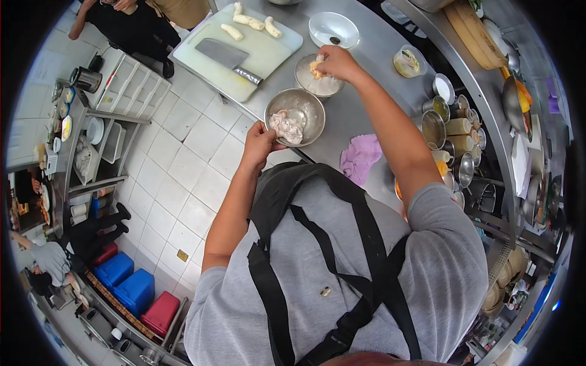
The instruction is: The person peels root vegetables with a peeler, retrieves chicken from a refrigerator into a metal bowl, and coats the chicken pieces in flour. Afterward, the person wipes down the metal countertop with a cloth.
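Observation:
My left hand (261,143) grips the near-left rim of a metal bowl (315,105). Pale pinkish, wet-looking pieces (287,126) are heaped inside that bowl. Up and to the right, my right hand (339,63) pinches a small orange-pink lump of food (317,68), too small to name. It is at a second metal bowl (318,87) that contains white powder. Behind these bowls stands a wide bowl (334,23) with a pale, shiny inside.
At the far left of the counter, a cleaver (221,53) lies on a cutting board (256,86) with peeled banana-like pieces (249,22). A purple cloth (361,157) and a plastic tub (408,61) are on the right, near sauce bottles (459,126). Other people (131,27) stand nearby.

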The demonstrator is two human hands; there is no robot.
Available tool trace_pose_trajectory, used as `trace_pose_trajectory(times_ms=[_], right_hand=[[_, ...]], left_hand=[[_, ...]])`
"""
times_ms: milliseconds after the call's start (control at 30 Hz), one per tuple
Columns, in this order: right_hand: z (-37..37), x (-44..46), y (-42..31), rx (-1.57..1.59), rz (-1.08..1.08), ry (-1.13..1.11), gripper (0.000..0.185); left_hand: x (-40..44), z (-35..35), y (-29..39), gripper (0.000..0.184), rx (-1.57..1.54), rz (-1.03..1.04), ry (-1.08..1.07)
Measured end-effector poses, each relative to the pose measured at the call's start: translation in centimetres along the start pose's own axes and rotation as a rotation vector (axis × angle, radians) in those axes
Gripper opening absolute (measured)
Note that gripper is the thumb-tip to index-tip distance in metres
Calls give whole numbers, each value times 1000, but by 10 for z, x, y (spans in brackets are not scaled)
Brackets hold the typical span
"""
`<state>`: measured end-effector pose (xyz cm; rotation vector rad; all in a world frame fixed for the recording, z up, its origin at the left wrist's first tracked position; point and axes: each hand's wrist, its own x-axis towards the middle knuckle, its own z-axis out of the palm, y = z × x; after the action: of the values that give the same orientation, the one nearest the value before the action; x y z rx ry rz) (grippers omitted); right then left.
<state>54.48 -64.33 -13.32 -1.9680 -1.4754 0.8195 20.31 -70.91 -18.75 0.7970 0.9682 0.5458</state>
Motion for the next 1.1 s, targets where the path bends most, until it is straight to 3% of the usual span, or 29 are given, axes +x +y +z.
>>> trace_pose_trajectory(times_ms=[67,233,333,467,567,667,700,833,900,1100], right_hand=[[23,8,25,-116,18,-17,39],[48,6,35,-526,12,-377,47],[69,24,54,-660,112,-200,52],[72,11,25,-524,351,-314,53],[91,7,44,-378,35,-171,39],[69,5,23,-632,82,-250,47],[66,3,18,-653,82,-179,46],[63,0,6,-450,-22,-230,43],[68,-1,8,-350,-52,-132,44],[80,0,32,-396,47,-126,48]], left_hand=[[-1,0,-1,12,-19,-20,0],[-2,3,0,10,-26,-19,16],[-4,4,1,10,-3,-11,27],[-5,4,-3,10,27,-24,40],[-9,5,-3,10,-14,-9,54],[-6,-3,-5,10,-3,-3,36],[-6,-5,-6,10,-3,-8,35],[-5,-6,-8,9,26,-15,53],[-5,-5,-7,9,23,-4,55],[-4,-7,-8,8,38,-13,61]])
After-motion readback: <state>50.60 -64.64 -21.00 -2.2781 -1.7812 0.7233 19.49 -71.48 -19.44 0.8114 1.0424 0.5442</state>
